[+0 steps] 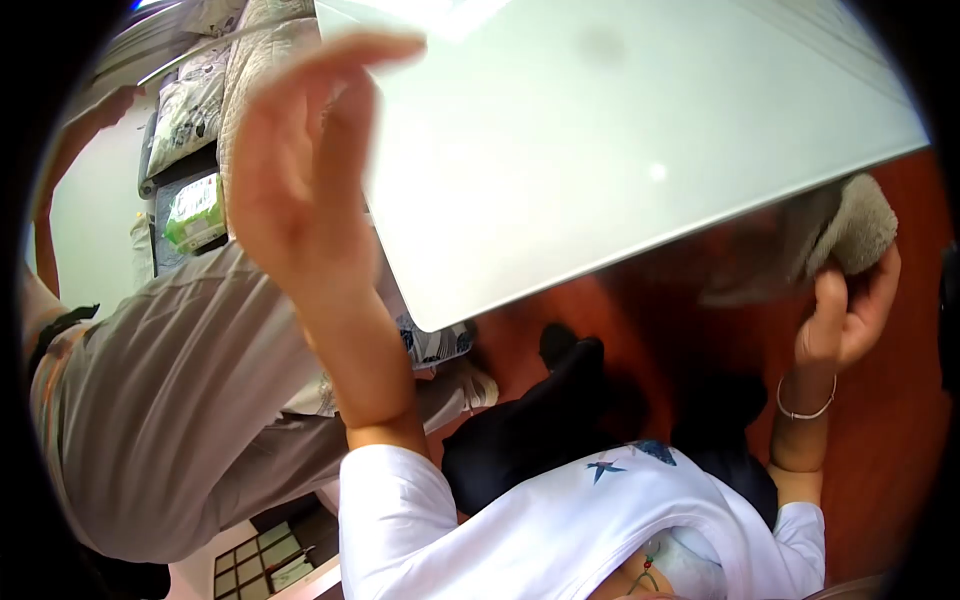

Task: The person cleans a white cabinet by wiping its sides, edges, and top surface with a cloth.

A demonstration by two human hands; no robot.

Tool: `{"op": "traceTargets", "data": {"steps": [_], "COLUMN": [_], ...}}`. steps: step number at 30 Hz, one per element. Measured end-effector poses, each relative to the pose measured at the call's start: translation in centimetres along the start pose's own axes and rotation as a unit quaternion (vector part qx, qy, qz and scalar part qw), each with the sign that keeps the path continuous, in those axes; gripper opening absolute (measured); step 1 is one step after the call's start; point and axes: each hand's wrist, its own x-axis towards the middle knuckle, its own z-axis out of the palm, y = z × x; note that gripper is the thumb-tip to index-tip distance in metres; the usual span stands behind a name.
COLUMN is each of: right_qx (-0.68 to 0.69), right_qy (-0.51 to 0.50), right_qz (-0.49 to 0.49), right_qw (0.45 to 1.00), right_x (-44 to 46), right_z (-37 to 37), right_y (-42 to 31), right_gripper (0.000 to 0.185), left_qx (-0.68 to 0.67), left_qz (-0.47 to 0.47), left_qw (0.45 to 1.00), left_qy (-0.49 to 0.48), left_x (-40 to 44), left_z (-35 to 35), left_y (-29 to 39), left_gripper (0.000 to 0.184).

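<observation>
My left hand [310,170] is raised beside the left edge of a glossy white tabletop [600,130], its fingers apart and slightly blurred, with nothing in them. On the right, my right hand [850,315] pinches a grey, fluffy cloth [858,225] just beyond the front edge of the tabletop. Part of the cloth lies against or under that edge, where it is dark and blurred. A thin bracelet [807,413] circles my right wrist.
Close on the left stands another person in grey-brown trousers [180,390], with an arm [85,135] at the far left. Behind are a patterned cushion [190,115] and a green-and-white packet [195,213]. Reddish floor [880,450] shows below the tabletop.
</observation>
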Motion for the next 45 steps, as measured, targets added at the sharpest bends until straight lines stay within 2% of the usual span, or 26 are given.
{"op": "traceTargets", "data": {"steps": [1,2,4,6,7,8,10,11,12,14,16,18,20,21,22,25,27,30,32,34,37,40,42,43,44,45], "right_qx": [0.039,0.029,0.008,0.033,0.003,-0.018,-0.048,-0.052,-0.037,-0.026,-0.070,-0.065,-0.007,-0.039,-0.043,-0.134,-0.116,-0.104,-0.178,-0.189,-0.165,-0.044,-0.163,-0.297,-0.386,-0.319], "right_qy": [-0.025,-0.047,-0.087,-0.108,-0.077,-0.116,-0.169,-0.161,-0.159,-0.149,-0.179,-0.163,-0.149,-0.159,-0.155,-0.179,-0.188,-0.191,-0.110,-0.080,0.059,0.225,0.217,0.256,0.199,0.198], "right_qz": [0.028,0.035,0.013,0.031,0.012,0.028,0.019,0.009,0.000,-0.015,-0.036,-0.025,0.028,-0.015,-0.012,-0.084,-0.060,-0.053,-0.078,-0.090,-0.065,0.001,-0.039,-0.046,-0.072,-0.028], "right_qw": [0.999,0.998,0.996,0.993,0.997,0.993,0.984,0.986,0.987,0.988,0.981,0.984,0.988,0.986,0.987,0.971,0.973,0.975,0.975,0.975,0.982,0.973,0.962,0.919,0.898,0.927], "right_x": [0.6,0.4,0.3,0.7,0.9,1.1,1.0,-0.2,-0.8,-1.7,-1.7,-2.0,-2.4,-2.8,-3.5,-5.7,-7.8,-9.1,-8.7,-6.7,-3.3,3.0,5.7,5.2,4.4,3.5], "right_z": [-0.1,-0.1,0.1,0.8,1.7,1.2,1.2,1.5,2.1,2.5,2.0,1.7,1.3,0.7,0.5,2.6,3.0,2.8,1.4,-0.5,-3.5,-6.3,-9.4,-8.2,-7.6,-5.7], "right_y": [-0.7,-0.9,-0.5,-0.6,-0.2,0.1,2.0,2.1,2.3,2.8,3.1,2.6,1.5,1.7,1.4,0.1,0.3,1.8,2.9,3.6,4.5,4.7,9.4,9.2,9.5,7.2], "right_gripper": [0.051,0.053,0.049,0.042,0.036,0.032,0.028,0.028,0.027,0.026,0.026,0.025,0.024,0.027,0.027,0.034,0.033,0.032,0.033,0.034,0.039,0.038,0.042,0.049,0.054,0.054], "left_qx": [0.113,0.274,0.424,0.277,0.341,0.336,0.449,0.386,0.313,0.336,0.290,0.036,-0.116,-0.098,-0.078,-0.091,-0.160,-0.133,-0.123,-0.136,-0.077,0.033,0.108,0.117,0.112,0.167], "left_qz": [0.004,0.022,-0.038,-0.222,-0.211,-0.204,-0.179,-0.178,-0.176,-0.167,-0.064,0.068,0.101,0.125,0.148,0.123,0.112,0.100,0.098,0.104,0.105,0.082,0.079,0.074,0.080,0.083], "left_qw": [0.993,0.960,0.900,0.924,0.900,0.905,0.834,0.869,0.888,0.893,0.884,0.948,0.921,0.926,0.930,0.919,0.934,0.944,0.945,0.945,0.965,0.986,0.988,0.988,0.988,0.980], "left_qy": [-0.025,-0.059,-0.091,-0.142,-0.169,-0.165,-0.265,-0.252,-0.287,-0.248,-0.360,-0.309,-0.358,-0.343,-0.327,-0.363,-0.300,-0.285,-0.286,-0.279,-0.228,-0.140,-0.082,-0.073,-0.075,-0.073], "left_x": [-1.1,-2.6,-5.7,-8.2,-7.3,-6.5,-5.2,-6.0,-6.3,-7.0,-8.4,-9.3,-9.0,-9.4,-9.8,-10.7,-11.4,-11.8,-12.5,-12.5,-12.6,-11.1,-10.6,-10.2,-9.6,-8.9], "left_z": [-0.2,-0.4,-0.3,-0.3,0.1,0.4,1.3,2.0,2.4,3.1,5.1,7.8,9.2,9.6,10.0,9.5,10.4,10.0,9.5,9.3,8.2,7.1,6.6,6.5,6.7,6.9], "left_y": [0.2,-0.2,-0.8,-1.5,-0.8,-0.3,0.4,1.4,2.1,4.2,7.0,8.1,9.0,9.1,9.3,10.3,10.9,11.3,11.9,12.0,12.2,12.7,12.6,12.4,12.1,11.9], "left_gripper": [0.030,0.038,0.052,0.061,0.061,0.061,0.062,0.062,0.062,0.065,0.057,0.043,0.029,0.030,0.031,0.032,0.033,0.032,0.033,0.032,0.024,0.015,0.017,0.020,0.020,0.021]}}
